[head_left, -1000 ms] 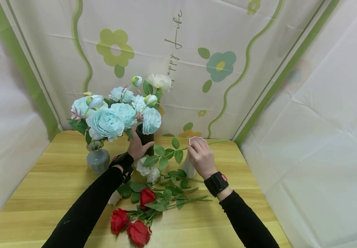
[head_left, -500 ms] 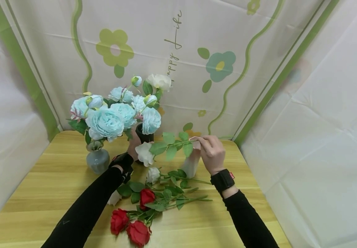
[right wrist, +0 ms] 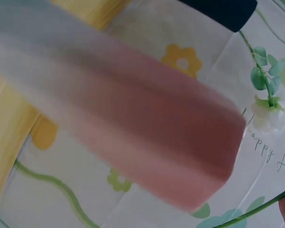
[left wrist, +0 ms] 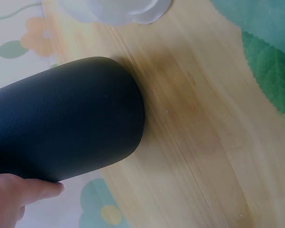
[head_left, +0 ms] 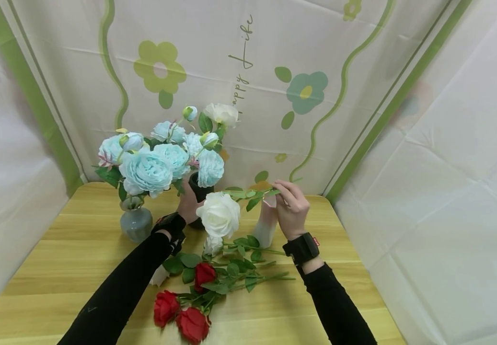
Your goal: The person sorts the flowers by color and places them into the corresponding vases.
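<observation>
Pinching a white rose [head_left: 220,214] pointing leftward, the right hand [head_left: 292,209] hovers; the left hand [head_left: 189,203] grips a black vase [left wrist: 80,114].

My left arm [head_left: 123,287] and right arm [head_left: 336,302] stretch toward the bench's [head_left: 58,258] far edge; my left hand [head_left: 189,206] grips, while my right hand [head_left: 292,211], raised nearer the far right corner, pinches.
</observation>
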Tool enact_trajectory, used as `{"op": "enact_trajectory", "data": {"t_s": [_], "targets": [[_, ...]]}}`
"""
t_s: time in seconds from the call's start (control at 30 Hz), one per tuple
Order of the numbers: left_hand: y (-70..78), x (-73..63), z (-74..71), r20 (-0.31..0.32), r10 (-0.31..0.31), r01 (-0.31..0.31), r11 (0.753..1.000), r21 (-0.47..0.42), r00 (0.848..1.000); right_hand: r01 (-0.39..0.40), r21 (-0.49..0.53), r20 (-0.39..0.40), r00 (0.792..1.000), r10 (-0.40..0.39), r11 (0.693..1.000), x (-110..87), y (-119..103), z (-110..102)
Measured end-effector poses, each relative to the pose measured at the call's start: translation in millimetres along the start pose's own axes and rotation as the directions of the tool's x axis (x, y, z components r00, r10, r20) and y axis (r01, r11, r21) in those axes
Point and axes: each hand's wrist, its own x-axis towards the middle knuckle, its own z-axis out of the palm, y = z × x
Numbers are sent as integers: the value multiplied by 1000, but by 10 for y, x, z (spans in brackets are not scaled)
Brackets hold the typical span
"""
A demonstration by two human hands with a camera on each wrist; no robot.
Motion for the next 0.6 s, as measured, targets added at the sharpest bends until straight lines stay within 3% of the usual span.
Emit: {"op": "enact_trajectory", "data": {"t_s": [0.03, 0.07, 0.1, 0.13, 0.23, 0.27, 0.3, 0.37, 0.4, 0.43, 0.53, 0.6], "targets": [[116, -48, -6, 4, -25, 25, 1000, 8, 1000, -11, 12, -9, 1000, 11, 1000, 13, -14, 25], [78, -40, -8, -14, 36, -34, 995, 97, 999, -17, 27, -15, 1000, 18, 999, 29, -28, 47], [-69, 24, -10, -42, 146, -132, 963, 234, 988, -27, 37, -21, 999, 28, 999, 50, -44, 70], [-255, 102, -12, -66, 231, -205, 941, 270, 971, -36, 45, -25, 999, 37, 998, 72, -59, 95], [-750, 366, -31, -63, 297, -256, 898, 358, 953, -58, 51, -42, 997, 60, 997, 129, -95, 160], [-862, 421, -30, -60, 301, -259, 895, 364, 952, -63, 50, -48, 997, 66, 997, 142, -104, 179], [-965, 465, -25, -68, 334, -286, 881, 376, 940, -70, 41, -58, 996, 72, 997, 148, -109, 203], [-761, 376, -12, -55, 273, -240, 911, 335, 960, -88, 43, -73, 993, 91, 995, 159, -124, 246], [-697, 328, 11, -64, 309, -273, 906, 324, 949, -104, 54, -81, 991, 108, 993, 166, -139, 268], [-508, 219, 30, -78, 347, -310, 902, 300, 935, -120, 64, -88, 988, 125, 991, 171, -154, 293], [71, -46, 52, -80, 363, -329, 903, 278, 928, -192, 137, -91, 974, 205, 972, 189, -223, 368], [257, -130, 62, -83, 380, -342, 893, 294, 921, -243, 194, -82, 961, 263, 950, 205, -284, 422]]}}
